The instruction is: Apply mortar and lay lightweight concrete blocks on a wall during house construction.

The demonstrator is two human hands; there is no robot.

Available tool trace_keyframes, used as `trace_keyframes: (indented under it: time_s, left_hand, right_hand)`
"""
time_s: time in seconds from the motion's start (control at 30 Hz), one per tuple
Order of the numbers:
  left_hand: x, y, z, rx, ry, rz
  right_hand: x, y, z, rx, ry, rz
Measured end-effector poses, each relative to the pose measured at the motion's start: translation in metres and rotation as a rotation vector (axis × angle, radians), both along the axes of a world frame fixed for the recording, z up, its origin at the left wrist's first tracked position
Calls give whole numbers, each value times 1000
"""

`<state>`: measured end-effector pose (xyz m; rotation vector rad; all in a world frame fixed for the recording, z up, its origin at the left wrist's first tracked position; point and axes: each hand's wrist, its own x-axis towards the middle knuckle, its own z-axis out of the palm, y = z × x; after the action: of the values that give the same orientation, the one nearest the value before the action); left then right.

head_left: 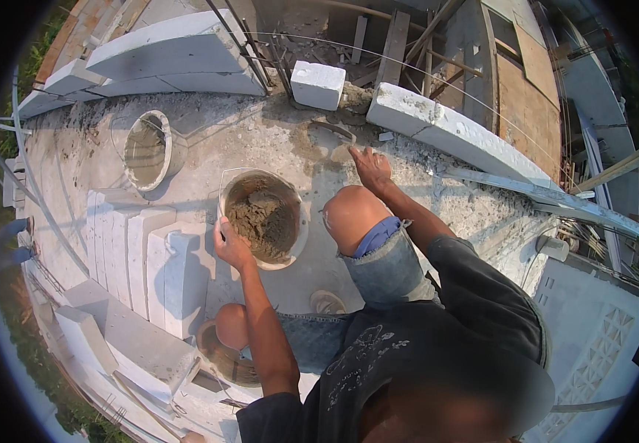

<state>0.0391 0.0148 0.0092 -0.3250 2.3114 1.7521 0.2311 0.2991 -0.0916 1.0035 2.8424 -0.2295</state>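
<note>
L hand (232, 247): holding mortar bucket (301, 225) edge. R hand (372, 168): grip can't tell. Far-R wall blocks (456, 136): apparently set. Left block stack (139, 255): unlaid, prob. remaining.

Rough, damp-looking mortar (260, 218), smooth matt blocks (146, 258), gritty concrete floor (212, 144); frayed denim shorts (393, 275), dull wooden panel (530, 122)

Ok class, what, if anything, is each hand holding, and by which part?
The left hand holds the mortar bucket by its rim, on the left side. Whether the right hand holds anything cannot be told.
</note>
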Motion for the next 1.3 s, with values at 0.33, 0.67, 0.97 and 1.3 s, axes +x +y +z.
trace_keyframes:
  time_s: [0.33,0.67,0.97,1.3]
  left_hand:
    - [-13,-7,-26,-81,97,-18]
    - [-1,-5,-4,2,92,-29]
    - [-16,-13,-22,-60,226,-44]
    - [0,-17,-22,-204,434,-325]
  right_hand:
    - [125,3,29,-87,-67,-350]
    - [90,9,25,-102,33,-350]
    - [51,21,207,-346,274,33]
    - [-86,-143,144,28,-106,593]
